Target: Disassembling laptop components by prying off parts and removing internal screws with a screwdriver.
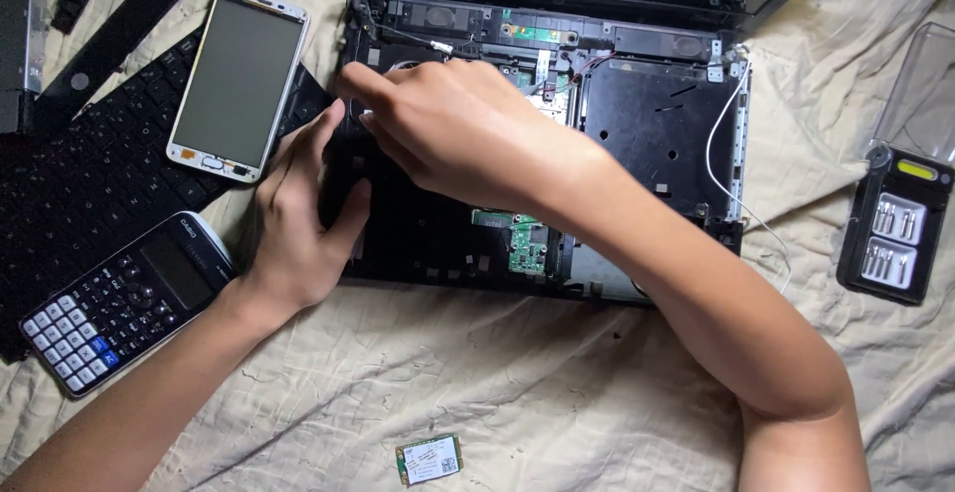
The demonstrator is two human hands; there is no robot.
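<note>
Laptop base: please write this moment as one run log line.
left hand: grips left edge of laptop base | right hand: fingers on top-left interior | beside: phone, calculator

Bare cloth (517, 393) lies open below the laptop (637, 154) (one small card (430, 460)); keyboard (90, 184), perhaps, crowds the left.

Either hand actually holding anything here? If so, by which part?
Left hand grips the opened laptop base by its left edge. Right hand reaches across to the base's upper-left corner; whether its fingertips pinch anything cannot be told.
</note>
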